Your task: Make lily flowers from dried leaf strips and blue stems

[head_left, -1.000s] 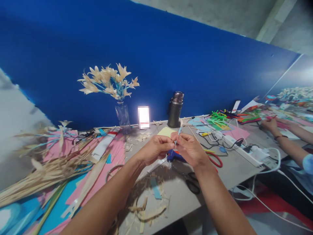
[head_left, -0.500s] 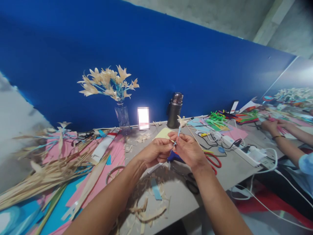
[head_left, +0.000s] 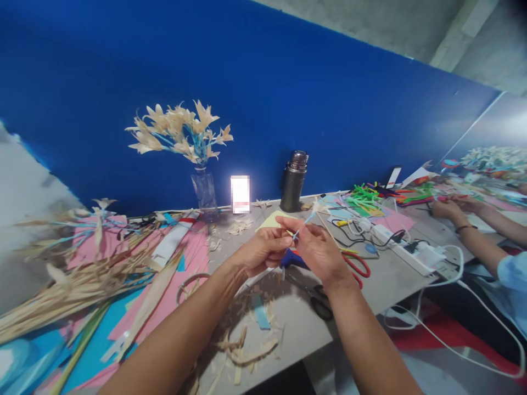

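Both my hands meet over the table around a small handmade flower (head_left: 316, 207) with a cream head and a thin light-blue stem. My left hand (head_left: 267, 249) pinches the lower stem between thumb and fingers. On the upper stem, just under the flower head, my right hand (head_left: 319, 249) is closed, with one finger reaching left. A dark-blue tool handle (head_left: 294, 259), its kind partly hidden, lies below my hands. Red-handled scissors (head_left: 357, 264) sit by my right wrist, and black-handled scissors (head_left: 321, 304) are under it. A yellow paper (head_left: 272, 221) lies behind my left hand.
Cream flowers (head_left: 177, 129) stand in a clear bottle (head_left: 203, 195). A dark thermos (head_left: 293, 181) is by the blue wall. Dried husks (head_left: 82, 285) and pink paper cover the left side. To the right are a power strip (head_left: 401, 249), cables, pipe cleaners (head_left: 364, 195) and another person's hands (head_left: 448, 211).
The flower has tipped from nearly upright over to the right as its stem turned between my fingers. The other person's hands shifted a little left. The whole view moved slightly.
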